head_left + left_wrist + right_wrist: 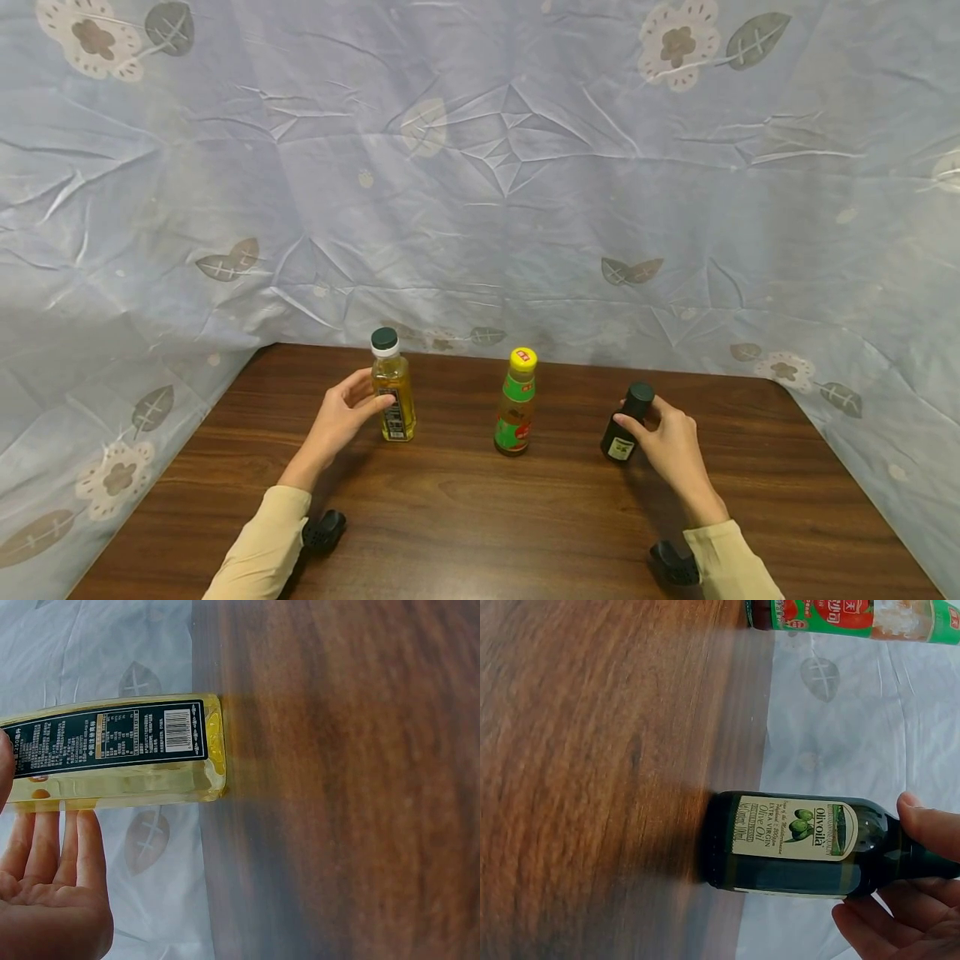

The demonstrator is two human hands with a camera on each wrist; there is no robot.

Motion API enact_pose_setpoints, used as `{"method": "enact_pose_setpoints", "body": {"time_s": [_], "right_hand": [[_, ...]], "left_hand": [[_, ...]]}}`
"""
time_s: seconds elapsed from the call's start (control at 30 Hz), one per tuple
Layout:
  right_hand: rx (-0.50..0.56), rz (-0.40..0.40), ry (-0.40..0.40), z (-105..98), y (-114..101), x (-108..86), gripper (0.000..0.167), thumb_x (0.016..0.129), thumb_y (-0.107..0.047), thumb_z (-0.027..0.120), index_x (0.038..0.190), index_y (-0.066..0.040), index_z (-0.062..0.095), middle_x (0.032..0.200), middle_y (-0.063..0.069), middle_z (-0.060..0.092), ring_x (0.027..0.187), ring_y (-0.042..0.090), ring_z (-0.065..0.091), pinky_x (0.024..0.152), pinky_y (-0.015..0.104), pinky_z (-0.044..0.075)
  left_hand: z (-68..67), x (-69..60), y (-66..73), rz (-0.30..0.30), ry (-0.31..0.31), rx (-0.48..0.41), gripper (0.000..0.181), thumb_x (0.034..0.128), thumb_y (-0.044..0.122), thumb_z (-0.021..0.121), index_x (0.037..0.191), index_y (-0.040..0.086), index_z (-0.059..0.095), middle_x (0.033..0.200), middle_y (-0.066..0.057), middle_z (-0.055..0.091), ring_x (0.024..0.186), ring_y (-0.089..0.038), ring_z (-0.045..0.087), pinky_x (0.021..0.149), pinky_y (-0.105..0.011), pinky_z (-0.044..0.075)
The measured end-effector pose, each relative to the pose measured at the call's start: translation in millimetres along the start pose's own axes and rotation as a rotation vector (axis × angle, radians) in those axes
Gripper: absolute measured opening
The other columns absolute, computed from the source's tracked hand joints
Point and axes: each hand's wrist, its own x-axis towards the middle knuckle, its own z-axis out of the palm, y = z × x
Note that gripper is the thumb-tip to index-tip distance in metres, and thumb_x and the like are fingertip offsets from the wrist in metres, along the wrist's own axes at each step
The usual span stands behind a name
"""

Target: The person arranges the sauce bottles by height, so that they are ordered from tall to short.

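Observation:
On the left, my left hand (339,421) holds a clear glass bottle of yellow oil (402,392) with a dark green cap. Its thumb lies over the dark back label, and the fingers reach to the bottle's other side (112,787). At the right, my right hand (672,446) grips a small dark olive oil bottle (795,844) round its neck, just below the black cap (641,392). That bottle leans a little in the head view; whether its base touches the table is hard to tell. Between the hands stands a sauce bottle (516,408) with a yellow cap and green label, untouched.
The brown wood-grain table (465,517) ends at the back against a pale blue-grey flowered cloth (480,233) that hangs behind and at both sides. Black wrist devices (324,531) sit by both cream sleeves (262,546).

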Motion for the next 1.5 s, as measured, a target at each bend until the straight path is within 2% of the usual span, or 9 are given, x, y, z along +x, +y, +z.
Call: {"method": "enact_pose_setpoints", "body": {"time_s": [0.27, 0.77, 1.1, 1.37, 1.5], "right_hand": [[0.004, 0.027, -0.025, -1, -1, 1.8, 0.031, 0.089, -0.016, 0.075, 0.113, 0.001, 0.068, 0.102, 0.023, 0.070, 0.094, 0.041, 0.068, 0.081, 0.057, 0.056], [0.001, 0.039, -0.018, -2, -1, 0.5, 0.033, 0.088, -0.017, 0.076, 0.115, 0.000, 0.068, 0.105, 0.024, 0.070, 0.097, 0.041, 0.067, 0.082, 0.054, 0.056], [-0.024, 0.028, -0.007, -3, 0, -0.1, 0.032, 0.087, -0.016, 0.077, 0.113, 0.000, 0.069, 0.102, 0.024, 0.070, 0.095, 0.041, 0.068, 0.081, 0.054, 0.056], [-0.049, 0.042, -0.028, -7, -3, -1.2, 0.036, 0.089, -0.022, 0.075, 0.116, 0.001, 0.067, 0.103, 0.024, 0.070, 0.097, 0.042, 0.066, 0.083, 0.056, 0.055], [-0.065, 0.046, -0.050, -11, -5, -1.8, 0.042, 0.090, -0.023, 0.074, 0.121, 0.003, 0.063, 0.107, 0.026, 0.068, 0.101, 0.044, 0.064, 0.088, 0.059, 0.051]], "left_hand": [[-1.3, -0.2, 1.0, 0.003, 0.005, -0.005, 0.054, 0.0921, 0.016, 0.072, 0.139, 0.002, 0.050, 0.136, -0.020, 0.054, 0.128, -0.031, 0.050, 0.102, -0.023, 0.045], [-2.0, 0.1, -0.1, 0.014, -0.006, 0.019, 0.054, 0.0923, 0.020, 0.072, 0.140, 0.004, 0.050, 0.136, -0.018, 0.055, 0.128, -0.031, 0.051, 0.104, -0.029, 0.045], [-2.0, -0.5, 2.2, 0.015, -0.026, 0.057, 0.056, 0.0928, 0.025, 0.071, 0.141, 0.006, 0.049, 0.137, -0.016, 0.055, 0.129, -0.032, 0.049, 0.107, -0.040, 0.043], [-0.7, -3.1, 6.5, -0.002, -0.025, 0.034, 0.057, 0.0924, 0.023, 0.072, 0.141, 0.007, 0.048, 0.139, -0.017, 0.053, 0.130, -0.033, 0.048, 0.108, -0.039, 0.042], [0.0, -5.6, 9.1, 0.029, -0.017, 0.018, 0.059, 0.0921, 0.020, 0.072, 0.144, 0.008, 0.046, 0.141, -0.017, 0.051, 0.131, -0.032, 0.047, 0.110, -0.040, 0.039]]}}
